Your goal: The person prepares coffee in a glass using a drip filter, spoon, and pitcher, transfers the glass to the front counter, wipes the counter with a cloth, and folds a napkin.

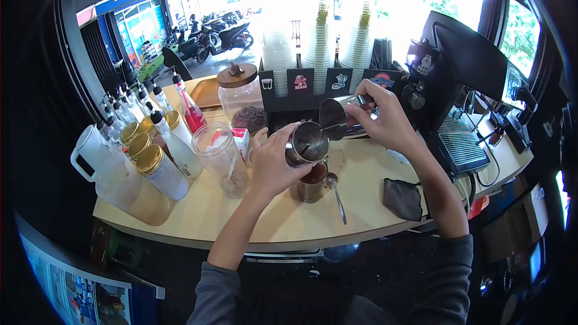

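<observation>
My left hand (271, 165) is wrapped round a shiny metal cup (307, 142), whose open mouth faces up toward me. With its fingers closed at the handle side, my right hand (385, 119) grips a metal milk pitcher (335, 119) tilted to the left. The pitcher's lip is at the cup's rim; whether liquid is flowing I cannot tell. Below the cup a glass mug (312, 188) with reddish-brown liquid stands on the counter, its top partly hidden. A metal spoon (339, 197) lies just right of the mug.
On the wooden counter (289, 225), a clear plastic jar (220, 159), syrup bottles (174, 141) and gold-lidded jars (161, 171) crowd the left. Behind are a wood-lidded glass jar (238, 96) and stacked cups (318, 54). A dark cloth (402, 199) and an espresso machine (460, 138) are at right.
</observation>
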{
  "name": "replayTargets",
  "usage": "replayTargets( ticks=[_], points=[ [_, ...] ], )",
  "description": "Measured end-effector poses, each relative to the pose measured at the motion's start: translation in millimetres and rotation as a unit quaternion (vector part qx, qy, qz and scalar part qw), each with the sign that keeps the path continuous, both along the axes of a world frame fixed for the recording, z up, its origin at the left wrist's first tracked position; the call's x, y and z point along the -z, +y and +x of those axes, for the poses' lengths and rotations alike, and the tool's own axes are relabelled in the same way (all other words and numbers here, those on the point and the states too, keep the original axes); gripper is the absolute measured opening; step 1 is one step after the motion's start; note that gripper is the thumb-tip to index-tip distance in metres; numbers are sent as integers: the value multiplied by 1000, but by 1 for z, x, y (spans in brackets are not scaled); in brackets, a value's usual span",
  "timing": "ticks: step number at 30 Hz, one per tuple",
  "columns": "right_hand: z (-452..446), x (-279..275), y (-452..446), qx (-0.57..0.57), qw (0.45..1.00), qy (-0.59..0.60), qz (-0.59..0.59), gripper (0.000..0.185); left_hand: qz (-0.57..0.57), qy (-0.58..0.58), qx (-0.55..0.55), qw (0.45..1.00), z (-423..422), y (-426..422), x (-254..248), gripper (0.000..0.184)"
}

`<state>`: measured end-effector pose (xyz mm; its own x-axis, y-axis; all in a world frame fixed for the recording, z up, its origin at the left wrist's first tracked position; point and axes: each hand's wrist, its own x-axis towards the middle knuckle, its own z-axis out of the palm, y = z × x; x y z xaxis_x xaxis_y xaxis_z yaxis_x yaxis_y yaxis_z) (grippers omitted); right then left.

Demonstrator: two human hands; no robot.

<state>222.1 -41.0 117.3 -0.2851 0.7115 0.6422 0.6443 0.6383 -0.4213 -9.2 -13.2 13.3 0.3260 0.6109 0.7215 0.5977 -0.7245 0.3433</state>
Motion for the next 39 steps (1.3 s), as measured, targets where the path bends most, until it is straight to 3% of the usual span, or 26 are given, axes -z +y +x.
replayTargets(
  ticks=[17,26,31,34,39],
  points=[
    [0,11,11,26,995,87,29,23,-78,-44,16,996,-1,-5,-1,82],
    [30,42,21,-67,940,328,-67,20,-132,-78,35,988,0,-6,-9,78],
    [54,78,19,-40,902,423,-81,19,-156,-122,88,976,0,-4,-16,77],
    [67,113,15,-24,889,445,-109,18,-114,-118,79,983,-1,-3,-17,74],
    [81,181,18,11,874,472,-117,22,-139,-127,65,980,1,-8,-26,75]
  ],
)
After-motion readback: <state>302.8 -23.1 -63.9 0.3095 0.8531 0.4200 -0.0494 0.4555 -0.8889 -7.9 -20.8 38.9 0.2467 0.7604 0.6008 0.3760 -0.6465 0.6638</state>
